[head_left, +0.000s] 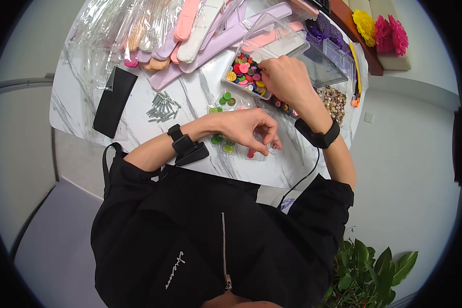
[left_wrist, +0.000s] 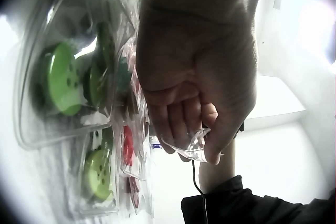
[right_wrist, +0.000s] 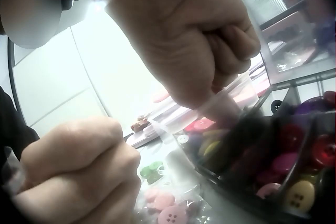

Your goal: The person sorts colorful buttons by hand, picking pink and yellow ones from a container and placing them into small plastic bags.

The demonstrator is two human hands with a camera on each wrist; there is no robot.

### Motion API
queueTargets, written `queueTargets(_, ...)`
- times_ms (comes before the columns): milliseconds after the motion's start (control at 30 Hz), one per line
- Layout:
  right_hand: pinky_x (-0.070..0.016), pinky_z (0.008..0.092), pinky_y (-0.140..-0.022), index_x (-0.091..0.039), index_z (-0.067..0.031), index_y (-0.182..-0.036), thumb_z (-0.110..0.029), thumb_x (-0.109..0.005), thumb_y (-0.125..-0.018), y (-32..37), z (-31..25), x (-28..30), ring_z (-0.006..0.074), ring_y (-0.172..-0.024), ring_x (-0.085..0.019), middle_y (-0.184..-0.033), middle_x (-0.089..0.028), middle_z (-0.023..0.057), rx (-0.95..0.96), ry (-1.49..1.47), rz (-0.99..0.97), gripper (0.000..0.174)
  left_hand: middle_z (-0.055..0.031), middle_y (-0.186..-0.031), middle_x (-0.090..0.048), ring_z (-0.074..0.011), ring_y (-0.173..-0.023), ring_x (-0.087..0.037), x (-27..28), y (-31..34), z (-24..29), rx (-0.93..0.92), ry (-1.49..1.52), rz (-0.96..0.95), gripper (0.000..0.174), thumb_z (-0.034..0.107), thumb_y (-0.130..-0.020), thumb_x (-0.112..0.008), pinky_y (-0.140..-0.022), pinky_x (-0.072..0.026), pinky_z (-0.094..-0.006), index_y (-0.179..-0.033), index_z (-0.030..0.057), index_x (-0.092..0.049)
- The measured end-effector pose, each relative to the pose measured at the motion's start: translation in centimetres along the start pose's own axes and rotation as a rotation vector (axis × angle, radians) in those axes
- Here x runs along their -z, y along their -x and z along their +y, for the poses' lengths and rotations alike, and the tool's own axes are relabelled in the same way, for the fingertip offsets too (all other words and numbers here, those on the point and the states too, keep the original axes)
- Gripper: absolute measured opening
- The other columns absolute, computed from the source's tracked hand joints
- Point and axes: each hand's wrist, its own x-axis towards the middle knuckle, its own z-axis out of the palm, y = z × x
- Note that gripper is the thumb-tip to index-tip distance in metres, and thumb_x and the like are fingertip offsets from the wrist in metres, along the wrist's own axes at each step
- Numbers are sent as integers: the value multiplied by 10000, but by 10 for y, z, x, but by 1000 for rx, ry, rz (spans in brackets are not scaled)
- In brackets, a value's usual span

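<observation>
My left hand (head_left: pixel 244 127) pinches a small clear plastic bag (left_wrist: pixel 195 149) between thumb and fingertips, over the front of the table. My right hand (head_left: pixel 286 77) reaches into a clear plastic box (head_left: pixel 245 91) of mixed colourful buttons (head_left: pixel 244 68). Its other fingers curl inward, while its lowest fingertips are hidden among the buttons; I cannot tell whether they hold one. Beneath and around the left hand lie small clear bags with green buttons (left_wrist: pixel 64 79). A bag with a red button (head_left: pixel 251 153) lies just below its fingertips.
A pile of small metal pieces (head_left: pixel 163 107) and a black flat case (head_left: pixel 115 102) lie to the left. Pastel strips (head_left: pixel 236 38) and plastic wrappers (head_left: pixel 123 31) cover the back. Right of the button box stands a dark divided box (right_wrist: pixel 257 155), and beads (head_left: pixel 334 105) lie farther right.
</observation>
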Motion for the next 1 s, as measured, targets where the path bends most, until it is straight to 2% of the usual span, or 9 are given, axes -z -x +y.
queueTargets(267, -515, 434, -583, -723, -90, -900, -175, -631, -805, -3, -9, -3, 331, -651, -655, -668, -651, 157, -10, -22, 26, 157, -174, -997, -686, -248, -1166, -605, 1, 0, 0, 4, -19, -4, 222, -73, -775, -703, -832, -529, -305, -735, 8, -500)
queueTargets(533, -515, 444, -573, -708, -78, -892, -198, -632, -815, -11, -12, -10, 339, -631, -654, -652, -646, 163, 29, 86, 31, 163, -166, -994, -689, -245, -1158, -611, 0, -1, -1, 2, -3, 0, 224, -68, -772, -707, -817, -526, -297, -732, 9, -500)
queueTargets(800, -513, 442, -560, -691, -84, -860, -164, -623, -795, -11, -16, -13, 340, -612, -647, -666, -654, 154, -1, -28, 102, 124, -160, -992, -693, -239, -1149, -617, 0, 0, 1, 0, -37, -1, 216, -72, -769, -699, -803, -525, -289, -735, 10, -503)
queueTargets(1000, -507, 434, -559, -683, -105, -918, -165, -628, -781, -8, -12, -8, 333, -602, -643, -637, -644, 141, 5, -100, 119, 160, -166, -995, -691, -240, -1152, -615, 1, 0, 0, -11, -35, -2, 218, -73, -772, -700, -804, -526, -291, -738, 11, -501)
